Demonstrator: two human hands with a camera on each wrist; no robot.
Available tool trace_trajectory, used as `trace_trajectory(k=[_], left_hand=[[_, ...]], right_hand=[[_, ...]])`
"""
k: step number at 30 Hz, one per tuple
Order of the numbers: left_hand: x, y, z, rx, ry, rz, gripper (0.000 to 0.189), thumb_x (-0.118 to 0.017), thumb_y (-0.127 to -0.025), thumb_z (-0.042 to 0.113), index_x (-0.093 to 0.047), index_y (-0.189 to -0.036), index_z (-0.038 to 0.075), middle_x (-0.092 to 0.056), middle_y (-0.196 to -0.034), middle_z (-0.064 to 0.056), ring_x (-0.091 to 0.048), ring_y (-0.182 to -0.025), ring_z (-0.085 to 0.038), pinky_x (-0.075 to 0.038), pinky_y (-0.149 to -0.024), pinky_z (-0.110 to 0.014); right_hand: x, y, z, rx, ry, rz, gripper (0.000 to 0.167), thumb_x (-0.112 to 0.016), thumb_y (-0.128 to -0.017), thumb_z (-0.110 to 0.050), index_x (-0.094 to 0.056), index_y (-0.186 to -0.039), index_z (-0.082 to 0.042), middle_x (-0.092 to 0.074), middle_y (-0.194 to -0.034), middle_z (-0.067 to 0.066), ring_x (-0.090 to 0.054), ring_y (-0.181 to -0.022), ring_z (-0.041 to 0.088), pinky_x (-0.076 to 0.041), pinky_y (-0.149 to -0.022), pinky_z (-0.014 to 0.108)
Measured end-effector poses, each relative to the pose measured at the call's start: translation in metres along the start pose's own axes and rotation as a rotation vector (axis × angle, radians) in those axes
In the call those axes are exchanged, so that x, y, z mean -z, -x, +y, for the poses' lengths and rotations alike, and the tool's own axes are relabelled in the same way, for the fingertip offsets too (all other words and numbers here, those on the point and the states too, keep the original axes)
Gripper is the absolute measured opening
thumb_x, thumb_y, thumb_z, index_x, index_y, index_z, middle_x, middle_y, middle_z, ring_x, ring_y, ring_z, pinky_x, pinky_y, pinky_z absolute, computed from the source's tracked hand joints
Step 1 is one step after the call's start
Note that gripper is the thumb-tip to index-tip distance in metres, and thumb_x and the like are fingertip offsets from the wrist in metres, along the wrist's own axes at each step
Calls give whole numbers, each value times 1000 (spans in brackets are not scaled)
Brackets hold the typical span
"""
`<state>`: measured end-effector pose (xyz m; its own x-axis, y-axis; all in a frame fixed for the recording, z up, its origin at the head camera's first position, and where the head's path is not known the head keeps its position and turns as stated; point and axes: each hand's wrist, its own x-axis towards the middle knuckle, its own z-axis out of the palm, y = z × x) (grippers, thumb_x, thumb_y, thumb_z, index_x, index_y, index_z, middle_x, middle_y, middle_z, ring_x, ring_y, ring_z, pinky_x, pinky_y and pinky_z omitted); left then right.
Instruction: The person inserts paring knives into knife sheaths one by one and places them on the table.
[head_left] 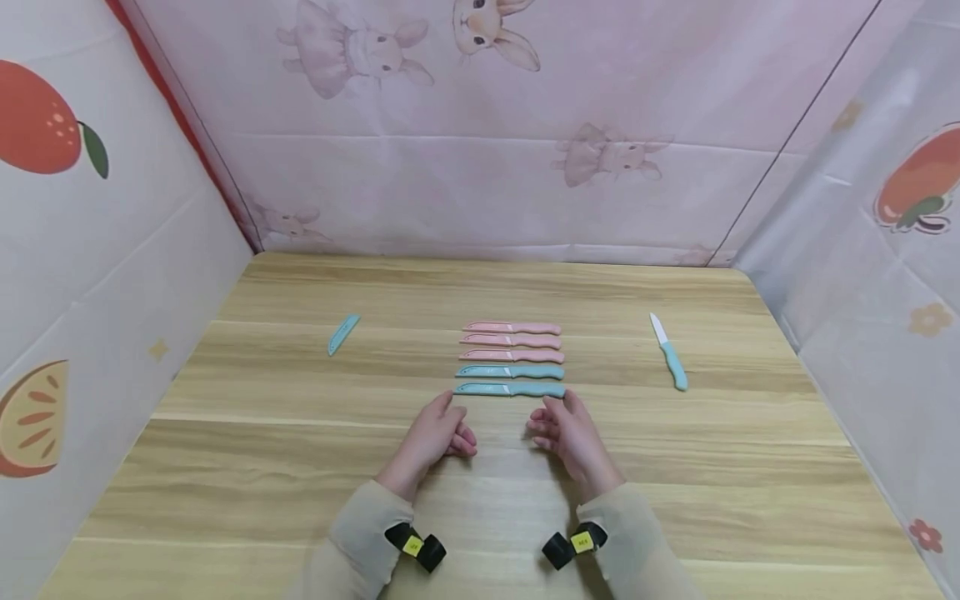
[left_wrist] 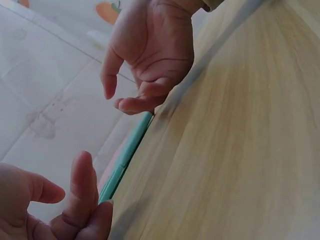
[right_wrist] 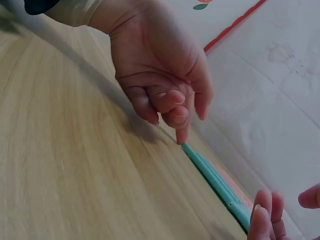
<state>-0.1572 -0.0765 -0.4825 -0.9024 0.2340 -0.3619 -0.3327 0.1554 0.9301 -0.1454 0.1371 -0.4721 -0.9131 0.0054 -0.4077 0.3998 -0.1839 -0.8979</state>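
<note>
My left hand (head_left: 433, 435) and right hand (head_left: 572, 437) rest at the two ends of the nearest turquoise knife (head_left: 510, 389), which lies sheathed on the table. The left fingertips are right at the sheath's tip, and the right fingertips right at the handle's butt end. Neither hand is wrapped around anything; the other fingers bend loosely. Behind it lies a second sheathed turquoise knife (head_left: 517, 372), then three sheathed pink knives (head_left: 525, 356), all parallel in a row with handles to the right. In the right wrist view the left hand (right_wrist: 155, 65) points at the turquoise end.
On the right lies a bare-bladed knife (head_left: 672, 365) with a turquoise handle, blade pointing away. A loose turquoise sheath (head_left: 343, 335) lies tilted on the left. Printed curtains (head_left: 480, 200) surround the wood-patterned table (head_left: 225, 467) at the back and both sides.
</note>
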Motion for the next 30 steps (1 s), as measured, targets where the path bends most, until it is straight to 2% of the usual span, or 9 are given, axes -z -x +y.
trace_trajectory(k=[9, 13, 15, 18, 21, 23, 26, 28, 30], left_hand=[[1, -1, 4, -23, -146, -38, 63, -40, -100, 22, -7, -146, -6, -64, -70, -9, -64, -58, -19, -54, -71, -31], [15, -1, 10, -43, -249, -24, 63, -41, -100, 26, -11, -146, -5, -63, -69, -8, -63, -57, -21, -51, -71, -29], [31, -3, 16, -63, -324, 15, 61, -42, -100, 28, -17, -145, -5, -63, -68, -8, -62, -57, -22, -49, -63, -30], [66, -9, 33, -103, -510, 101, 56, -40, -100, 30, -26, -143, -4, -63, -70, -10, -59, -58, -24, -46, -55, -32], [105, -20, 49, -118, -724, 219, 53, -36, -100, 30, -32, -140, -5, -64, -95, -20, -59, -69, -29, -49, -59, -39], [131, -30, 53, -116, -868, 312, 46, -34, -99, 29, -47, -129, -3, -62, -100, -22, -57, -72, -31, -49, -61, -41], [164, -46, 50, -67, -1045, 420, 39, -36, -98, 29, -61, -98, -1, -61, -96, -22, -57, -70, -30, -48, -56, -40], [180, -53, 44, -6, -1105, 455, 39, -40, -97, 31, -58, -81, 1, -57, -78, -19, -53, -62, -27, -42, -47, -36], [190, -57, 39, 43, -1140, 470, 42, -43, -97, 34, -59, -78, 0, -57, -77, -19, -54, -61, -27, -42, -45, -36]], right_hand=[[3, -5, 4, 0, 31, -19, 73, -43, -99, -23, 9, -147, -5, -58, -93, 10, -62, -78, 16, -51, -67, 29], [6, -4, 4, 7, 50, -18, 77, -43, -98, -23, 16, -146, -7, -59, -96, 13, -63, -79, 16, -52, -67, 29], [10, -3, 2, 15, 66, -15, 77, -43, -99, -23, 16, -146, -7, -60, -98, 13, -63, -79, 16, -52, -68, 29], [23, -2, -9, 33, 89, -5, 70, -41, -100, -22, 6, -147, -4, -60, -98, 13, -63, -80, 14, -52, -69, 29], [41, -2, -22, 59, 117, 22, 58, -39, -101, -22, -10, -147, -1, -59, -99, 12, -63, -80, 12, -52, -71, 28], [53, -2, -30, 88, 138, 46, 53, -38, -101, -21, -18, -144, 2, -57, -100, 11, -62, -80, 10, -52, -73, 26], [69, -2, -39, 120, 157, 72, 50, -36, -101, -21, -22, -142, 4, -56, -99, 9, -62, -79, 7, -52, -74, 25], [77, -2, -42, 129, 165, 82, 49, -36, -102, -20, -22, -142, 5, -55, -98, 8, -61, -79, 6, -51, -75, 25], [85, -1, -43, 128, 168, 88, 49, -35, -102, -21, -22, -141, 6, -54, -99, 7, -61, -79, 5, -51, -75, 24]])
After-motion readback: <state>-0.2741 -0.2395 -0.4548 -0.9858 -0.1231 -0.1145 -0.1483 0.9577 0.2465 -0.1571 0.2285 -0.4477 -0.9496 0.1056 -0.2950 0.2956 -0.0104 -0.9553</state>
